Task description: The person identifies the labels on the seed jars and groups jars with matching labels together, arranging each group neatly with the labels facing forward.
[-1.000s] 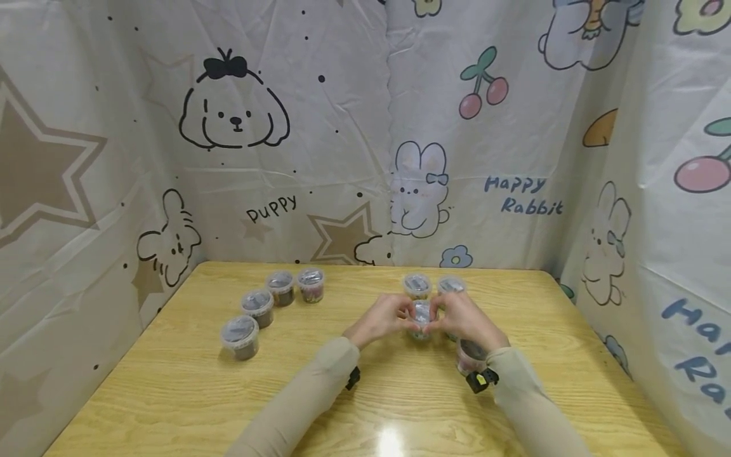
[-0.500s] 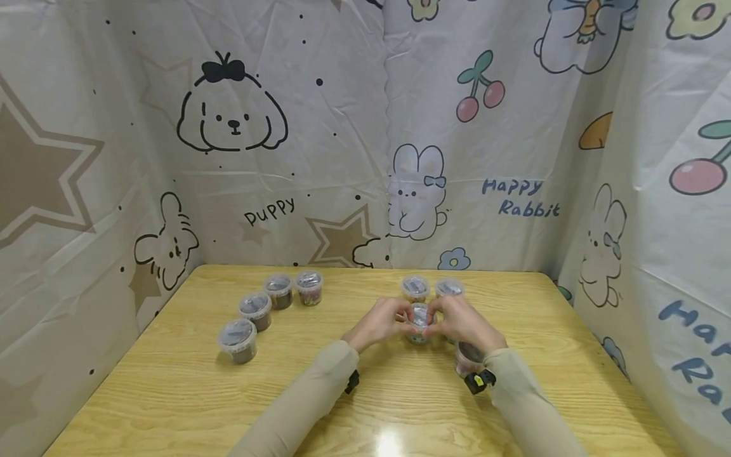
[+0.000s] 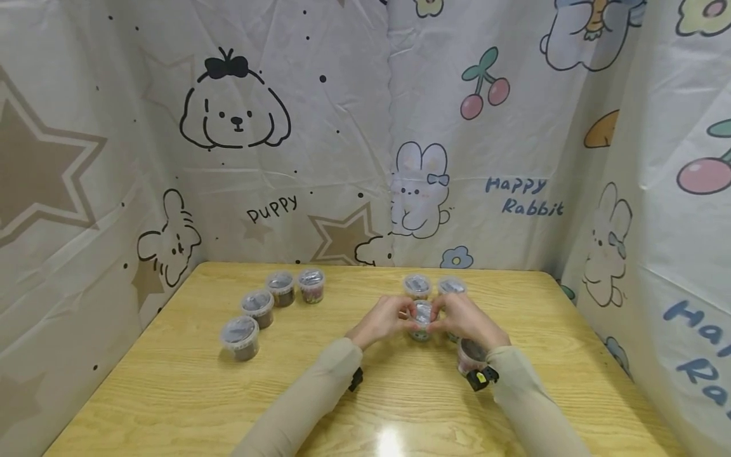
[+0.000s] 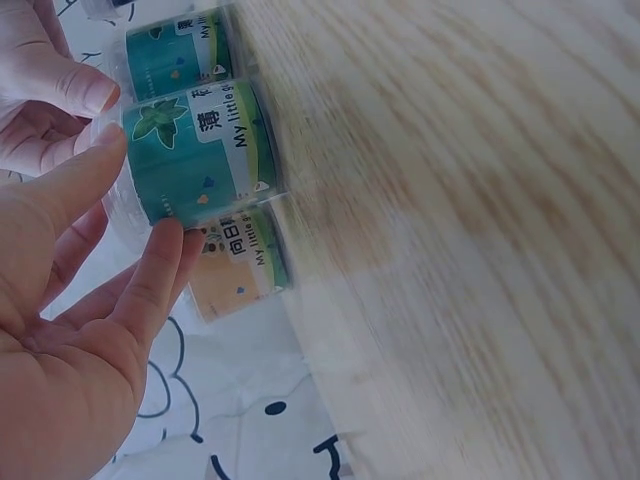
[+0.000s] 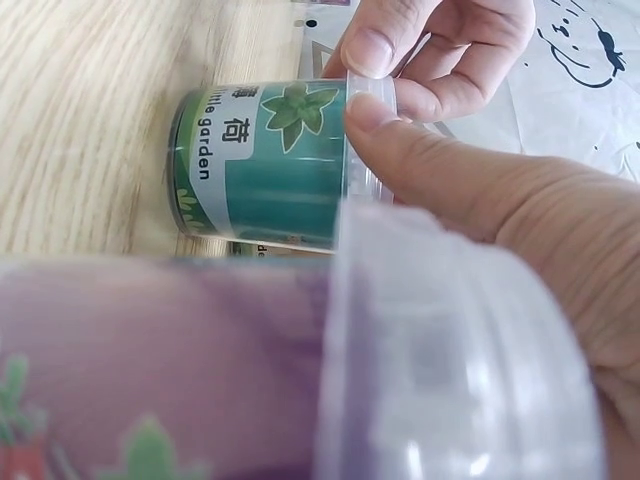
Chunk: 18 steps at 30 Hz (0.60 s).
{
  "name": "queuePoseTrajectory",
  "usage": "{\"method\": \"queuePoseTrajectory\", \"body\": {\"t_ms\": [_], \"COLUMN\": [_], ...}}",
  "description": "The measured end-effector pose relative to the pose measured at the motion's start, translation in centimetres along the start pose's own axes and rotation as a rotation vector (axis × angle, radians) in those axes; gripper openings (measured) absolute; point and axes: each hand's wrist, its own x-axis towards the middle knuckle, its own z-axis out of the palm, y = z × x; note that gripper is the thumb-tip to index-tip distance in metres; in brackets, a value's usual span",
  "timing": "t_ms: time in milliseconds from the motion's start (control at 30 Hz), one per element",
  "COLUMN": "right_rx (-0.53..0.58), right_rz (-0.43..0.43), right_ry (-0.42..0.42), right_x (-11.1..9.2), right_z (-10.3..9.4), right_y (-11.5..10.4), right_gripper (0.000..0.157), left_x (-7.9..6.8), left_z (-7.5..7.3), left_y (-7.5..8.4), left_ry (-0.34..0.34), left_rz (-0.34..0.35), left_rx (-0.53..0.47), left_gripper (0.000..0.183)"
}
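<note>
A small clear plastic cup with a teal label and a leaf picture stands upright on the table. My left hand holds the left side of its clear lid, thumb on the near rim in the left wrist view. From the other side my right hand pinches the same lid, its thumb meeting the rim close to the left thumb in the right wrist view. The lid is on the cup. Beside my right wrist sits a purple-pink cup. An orange-labelled cup is just behind the held one.
Two lidded cups, one at the back left and one at the back right, stand behind my hands. Another teal cup is partly hidden by my right hand. Several dark-filled cups line the table's left side. A printed curtain encloses the table.
Both hands stay on the lid of the teal-labelled cup with hardly any movement. The head view dips and returns slightly.
</note>
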Motion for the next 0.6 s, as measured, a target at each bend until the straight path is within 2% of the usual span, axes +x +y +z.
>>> {"method": "queuePoseTrajectory", "body": {"t_ms": [600], "right_rx": [-0.011], "right_rz": [-0.024], "right_ry": [0.017], "right_x": [-0.04], "right_z": [-0.22], "right_y": [0.04], "right_gripper": [0.019], "left_x": [0.21], "left_z": [0.16], "left_y": [0.11], "left_ry": [0.006], "left_rz": [-0.021], "left_rx": [0.021], "left_gripper": [0.019]}}
